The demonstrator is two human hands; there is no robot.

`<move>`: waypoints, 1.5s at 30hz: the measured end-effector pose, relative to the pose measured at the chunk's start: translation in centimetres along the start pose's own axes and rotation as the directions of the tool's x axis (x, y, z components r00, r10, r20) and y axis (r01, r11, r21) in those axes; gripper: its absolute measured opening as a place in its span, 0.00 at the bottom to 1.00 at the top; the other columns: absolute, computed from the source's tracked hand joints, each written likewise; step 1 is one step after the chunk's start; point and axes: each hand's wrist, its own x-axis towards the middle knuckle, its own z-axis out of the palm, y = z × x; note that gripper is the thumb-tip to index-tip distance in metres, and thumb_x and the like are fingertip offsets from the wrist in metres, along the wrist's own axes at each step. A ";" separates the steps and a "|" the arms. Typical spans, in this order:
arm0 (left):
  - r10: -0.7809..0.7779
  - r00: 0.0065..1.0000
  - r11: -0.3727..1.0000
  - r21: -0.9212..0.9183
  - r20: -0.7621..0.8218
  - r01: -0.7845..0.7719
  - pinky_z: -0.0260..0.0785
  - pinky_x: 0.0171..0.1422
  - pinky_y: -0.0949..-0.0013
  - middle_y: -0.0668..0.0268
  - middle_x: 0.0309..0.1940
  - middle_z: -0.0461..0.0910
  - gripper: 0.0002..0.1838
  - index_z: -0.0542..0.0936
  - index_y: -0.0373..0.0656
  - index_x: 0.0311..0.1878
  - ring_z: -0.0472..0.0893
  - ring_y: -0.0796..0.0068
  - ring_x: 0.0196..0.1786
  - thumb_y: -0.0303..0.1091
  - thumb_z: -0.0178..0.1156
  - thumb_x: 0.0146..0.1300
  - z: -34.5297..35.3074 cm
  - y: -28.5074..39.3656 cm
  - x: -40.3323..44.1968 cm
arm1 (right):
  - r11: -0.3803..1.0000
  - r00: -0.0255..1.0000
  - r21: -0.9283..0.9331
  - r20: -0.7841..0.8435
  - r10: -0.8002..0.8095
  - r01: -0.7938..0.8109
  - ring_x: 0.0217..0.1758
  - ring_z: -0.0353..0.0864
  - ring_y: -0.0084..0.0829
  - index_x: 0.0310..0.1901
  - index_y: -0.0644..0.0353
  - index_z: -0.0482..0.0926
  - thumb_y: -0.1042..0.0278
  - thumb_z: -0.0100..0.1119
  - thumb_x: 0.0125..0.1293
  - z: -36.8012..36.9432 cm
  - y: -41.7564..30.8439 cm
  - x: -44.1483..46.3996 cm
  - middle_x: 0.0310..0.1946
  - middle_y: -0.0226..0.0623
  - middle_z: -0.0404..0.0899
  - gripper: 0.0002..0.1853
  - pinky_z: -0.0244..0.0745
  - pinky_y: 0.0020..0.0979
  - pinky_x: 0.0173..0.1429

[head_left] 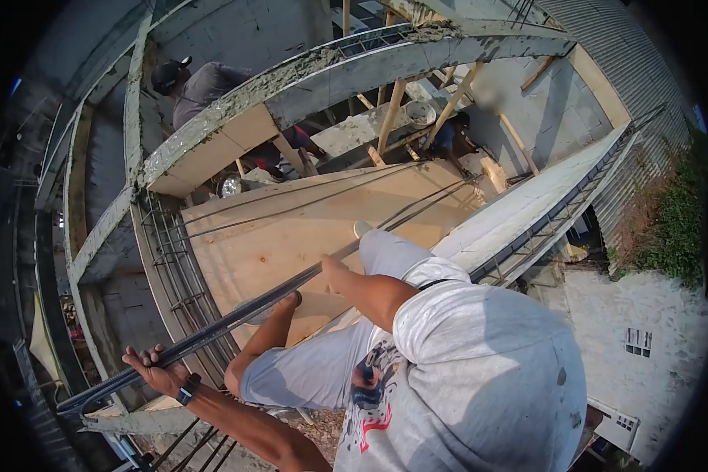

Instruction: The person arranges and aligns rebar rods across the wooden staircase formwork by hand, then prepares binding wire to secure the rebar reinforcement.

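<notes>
A half-built frame of arched beams (354, 69) rose around me, their tops crusted with rough grey concrete and their sides smooth. Walls of grey block (547, 145) stood behind, and a ribbed metal roof (606, 63) sloped off to the right.

Within the frame, a broad plywood sheet (252, 263), pale tan and faintly grained, was already in place, slightly bowed to the eye through the wide lens. A cage (179, 279) of thin tied steel sat along its left edge; slanting timber props (393, 116) stood beyond. The forms and caging looked well advanced, the steel less so: the bars (240, 316) I held were not yet set down. Long, dark and slender, they ran in a bundle from the lower left, across my hands, toward the far end of the sheet. Two thin dark lines also crossed the plywood, rods or shadows, I could not tell.

One worker (204, 90) in a cap and grey top bent behind the near arch; another (447, 140) crouched at the far end.

My right hand (335, 275) gripped the bundle near my knee. My left hand (161, 377) lay beneath it, fingers spread rather than wrapped, a dark watch (188, 389) at the wrist.
</notes>
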 end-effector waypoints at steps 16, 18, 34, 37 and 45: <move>0.222 0.915 0.954 0.269 -0.337 -0.133 0.69 0.30 0.69 0.74 0.21 0.65 0.21 0.80 0.43 0.49 0.66 0.79 0.22 0.51 0.70 0.66 3.7 -0.2 3.9 | 0.958 0.991 0.264 0.101 0.086 -0.110 0.52 0.82 0.38 0.55 0.55 0.78 0.61 0.56 0.67 0.0 -6.0 -4.1 0.52 0.42 0.81 0.17 0.78 0.39 0.55; 0.226 0.896 0.960 0.240 -0.382 -0.140 0.68 0.29 0.68 0.74 0.21 0.65 0.20 0.80 0.43 0.47 0.65 0.79 0.22 0.50 0.70 0.67 3.6 -0.6 3.6 | 0.966 0.993 0.241 0.093 0.074 -0.095 0.51 0.82 0.39 0.55 0.56 0.78 0.60 0.56 0.67 0.1 -5.7 -3.4 0.52 0.43 0.80 0.17 0.78 0.40 0.54; 0.178 0.873 0.967 0.247 -0.455 -0.068 0.64 0.22 0.68 0.72 0.20 0.64 0.15 0.80 0.42 0.44 0.66 0.78 0.19 0.45 0.68 0.70 -1.3 -0.6 4.5 | 0.988 0.998 0.151 0.061 0.033 -0.042 0.49 0.82 0.42 0.55 0.60 0.77 0.59 0.60 0.65 0.6 -3.4 -2.6 0.53 0.47 0.80 0.20 0.80 0.42 0.48; 0.144 0.911 0.988 0.112 -0.386 -0.108 0.65 0.23 0.67 0.71 0.19 0.66 0.14 0.81 0.42 0.47 0.66 0.77 0.18 0.42 0.68 0.69 -1.1 -0.8 6.1 | 0.988 0.995 0.154 0.100 0.002 -0.017 0.49 0.82 0.41 0.56 0.59 0.77 0.59 0.60 0.65 0.8 -3.9 -1.5 0.53 0.46 0.80 0.20 0.80 0.42 0.47; 0.100 0.908 0.963 0.268 -0.408 0.015 0.68 0.29 0.63 0.66 0.25 0.68 0.16 0.75 0.41 0.57 0.67 0.72 0.20 0.43 0.58 0.76 0.0 -0.3 6.8 | 0.965 0.998 0.258 0.043 0.041 -0.050 0.55 0.83 0.46 0.59 0.63 0.78 0.59 0.58 0.67 -0.2 -4.2 -4.7 0.57 0.53 0.82 0.22 0.78 0.39 0.60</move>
